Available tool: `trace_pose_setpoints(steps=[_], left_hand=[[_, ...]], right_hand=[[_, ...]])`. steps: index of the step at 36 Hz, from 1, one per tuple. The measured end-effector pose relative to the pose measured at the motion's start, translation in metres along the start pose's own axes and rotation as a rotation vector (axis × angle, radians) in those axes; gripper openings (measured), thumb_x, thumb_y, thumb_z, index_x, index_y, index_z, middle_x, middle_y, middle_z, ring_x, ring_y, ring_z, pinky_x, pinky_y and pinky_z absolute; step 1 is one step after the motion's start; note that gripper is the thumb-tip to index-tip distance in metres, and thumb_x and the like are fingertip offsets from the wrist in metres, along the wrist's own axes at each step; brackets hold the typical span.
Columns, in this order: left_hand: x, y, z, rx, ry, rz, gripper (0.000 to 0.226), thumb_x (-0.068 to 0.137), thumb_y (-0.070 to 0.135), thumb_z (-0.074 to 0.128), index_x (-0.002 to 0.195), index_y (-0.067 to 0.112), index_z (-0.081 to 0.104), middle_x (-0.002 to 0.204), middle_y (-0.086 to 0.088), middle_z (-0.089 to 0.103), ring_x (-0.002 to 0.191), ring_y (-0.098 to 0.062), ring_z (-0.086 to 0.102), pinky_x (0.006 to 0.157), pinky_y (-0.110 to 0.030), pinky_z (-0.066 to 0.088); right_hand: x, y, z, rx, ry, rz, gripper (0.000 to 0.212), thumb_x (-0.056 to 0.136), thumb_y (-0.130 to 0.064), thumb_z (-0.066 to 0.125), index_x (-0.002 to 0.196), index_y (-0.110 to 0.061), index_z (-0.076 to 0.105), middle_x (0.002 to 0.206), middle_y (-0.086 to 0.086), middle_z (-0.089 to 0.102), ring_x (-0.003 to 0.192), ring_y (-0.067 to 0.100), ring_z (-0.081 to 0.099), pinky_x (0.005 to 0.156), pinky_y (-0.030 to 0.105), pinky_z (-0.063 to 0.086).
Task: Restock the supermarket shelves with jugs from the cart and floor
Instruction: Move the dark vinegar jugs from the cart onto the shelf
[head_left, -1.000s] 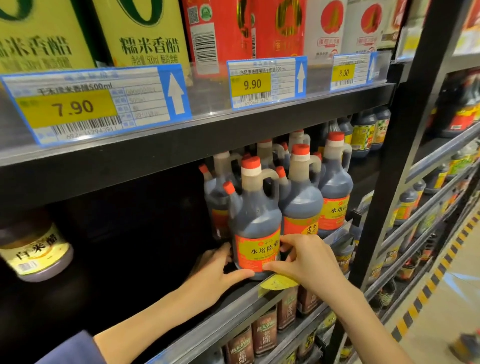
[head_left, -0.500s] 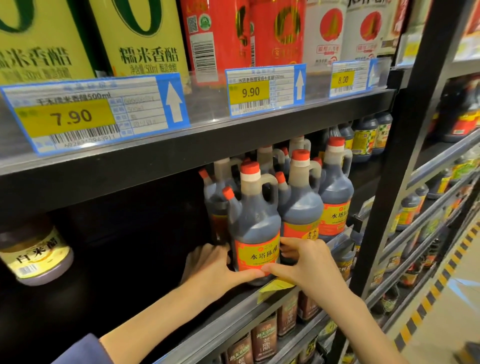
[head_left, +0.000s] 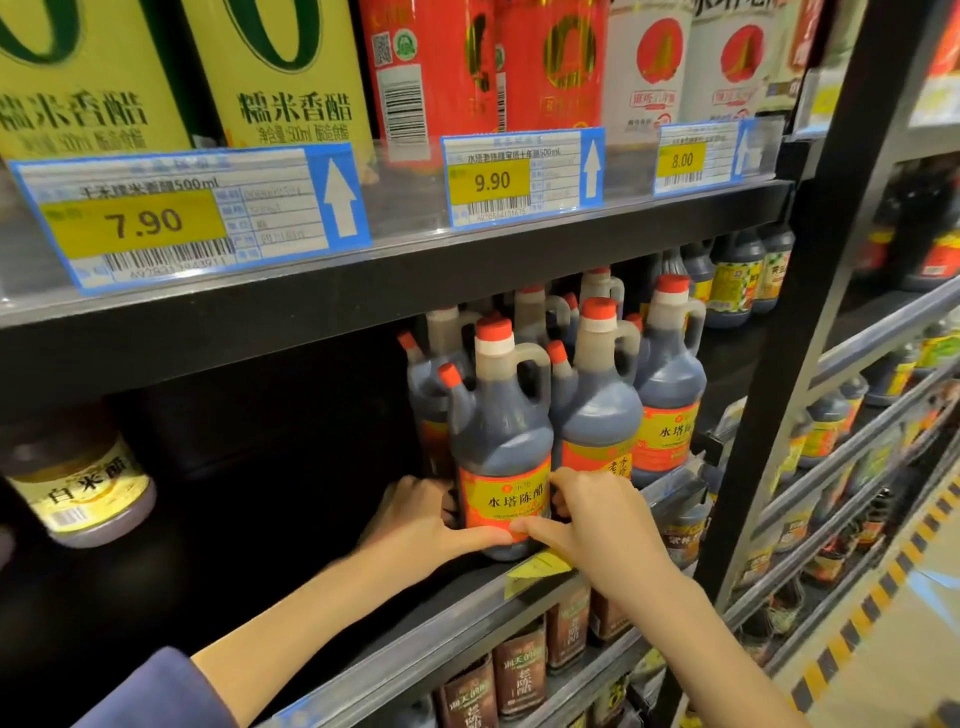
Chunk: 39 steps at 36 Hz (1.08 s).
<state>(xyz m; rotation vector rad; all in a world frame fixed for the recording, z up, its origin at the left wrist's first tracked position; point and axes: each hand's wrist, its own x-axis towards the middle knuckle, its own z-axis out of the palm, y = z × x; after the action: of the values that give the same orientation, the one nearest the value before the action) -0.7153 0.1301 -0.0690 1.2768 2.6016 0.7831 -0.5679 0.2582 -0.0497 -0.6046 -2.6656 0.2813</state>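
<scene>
Jug (head_left: 501, 441) stands at shelf (head_left: 415, 642) front edge, left hand (head_left: 421, 512) and right hand (head_left: 602, 519) gripping its base with curled fingers, probably to square the label outward.

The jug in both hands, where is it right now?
In the head view, the jug stands at the front edge of the shelf, held low by the left hand and right hand, just left of a matching jug.

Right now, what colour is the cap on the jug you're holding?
Red cap on the jug, clearest in head view.
</scene>
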Motion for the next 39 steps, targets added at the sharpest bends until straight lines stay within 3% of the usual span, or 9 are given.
trace_pose_setpoints(steps=[4,10,13,16,22,25,30,33,39], left_hand=[[-0.002,0.006,0.002,0.063,0.083,-0.037,0.066,0.047,0.086,0.063,0.074,0.026,0.071,0.071,0.013,0.07,0.069,0.0,0.063,0.065,-0.02,0.051],[-0.009,0.018,-0.004,0.022,0.024,-0.123,0.07,0.048,0.084,0.065,0.087,0.027,0.072,0.081,0.011,0.07,0.077,0.0,0.062,0.072,-0.024,0.054],[-0.012,0.023,-0.007,0.038,-0.009,-0.167,0.077,0.046,0.087,0.061,0.094,0.027,0.068,0.087,0.01,0.068,0.08,-0.005,0.062,0.075,-0.03,0.056],[-0.019,0.028,-0.01,0.131,-0.043,-0.175,0.094,0.041,0.099,0.045,0.102,0.03,0.062,0.097,0.006,0.066,0.087,-0.012,0.061,0.079,-0.035,0.055],[-0.056,0.055,-0.016,0.184,0.031,-0.194,0.096,0.061,0.089,0.042,0.129,0.022,0.052,0.124,-0.003,0.062,0.109,-0.023,0.06,0.091,-0.042,0.051],[-0.086,0.066,-0.019,0.234,0.068,-0.179,0.085,0.081,0.069,0.048,0.146,0.015,0.033,0.146,-0.004,0.044,0.13,-0.021,0.046,0.105,-0.038,0.041],[-0.142,0.068,-0.018,0.383,0.029,-0.209,0.084,0.089,0.06,0.044,0.152,0.012,0.015,0.157,-0.006,0.022,0.144,-0.021,0.022,0.117,-0.034,0.022],[-0.181,0.073,-0.011,0.373,0.009,-0.271,0.079,0.092,0.055,0.045,0.152,0.014,0.012,0.159,-0.004,0.016,0.145,-0.02,0.017,0.116,-0.031,0.016],[-0.26,0.075,0.005,0.436,0.01,-0.349,0.08,0.092,0.05,0.051,0.151,0.009,0.016,0.155,-0.006,0.027,0.141,-0.02,0.029,0.112,-0.028,0.024]], right_hand=[[0.008,-0.001,-0.015,-0.076,-0.089,-0.07,0.047,0.083,-0.057,0.058,0.084,-0.013,0.043,0.09,0.008,0.061,0.095,0.027,0.06,0.065,0.03,0.033],[0.012,-0.002,-0.021,-0.105,-0.118,-0.115,0.045,0.084,-0.052,0.06,0.094,-0.009,0.055,0.103,0.01,0.064,0.1,0.028,0.059,0.073,0.033,0.042],[0.008,0.001,-0.021,-0.049,-0.089,-0.109,0.046,0.083,-0.054,0.06,0.073,-0.014,0.041,0.083,0.005,0.058,0.093,0.027,0.059,0.066,0.031,0.036],[0.005,0.003,-0.022,-0.03,-0.087,-0.106,0.055,0.082,-0.056,0.061,0.06,-0.018,0.028,0.063,-0.004,0.035,0.078,0.023,0.051,0.063,0.03,0.034],[0.004,0.01,-0.031,0.041,-0.092,-0.142,0.053,0.082,-0.058,0.059,0.061,-0.012,0.047,0.058,-0.002,0.042,0.069,0.026,0.053,0.058,0.031,0.038],[-0.003,0.015,-0.038,0.079,-0.087,-0.192,0.058,0.085,-0.059,0.055,0.077,-0.002,0.062,0.066,0.009,0.057,0.072,0.03,0.061,0.058,0.034,0.042],[-0.022,0.017,-0.04,0.081,-0.044,-0.357,0.047,0.088,-0.055,0.052,0.082,-0.008,0.056,0.077,0.005,0.056,0.081,0.029,0.055,0.06,0.036,0.038],[-0.04,0.011,-0.04,0.102,-0.002,-0.47,0.038,0.089,-0.039,0.058,0.111,-0.009,0.06,0.111,0.01,0.061,0.108,0.031,0.055,0.078,0.039,0.047],[-0.086,-0.008,-0.029,0.02,-0.183,-0.775,0.064,0.088,-0.036,0.061,0.143,-0.011,0.039,0.151,0.01,0.035,0.142,0.024,0.027,0.116,0.035,0.022]])
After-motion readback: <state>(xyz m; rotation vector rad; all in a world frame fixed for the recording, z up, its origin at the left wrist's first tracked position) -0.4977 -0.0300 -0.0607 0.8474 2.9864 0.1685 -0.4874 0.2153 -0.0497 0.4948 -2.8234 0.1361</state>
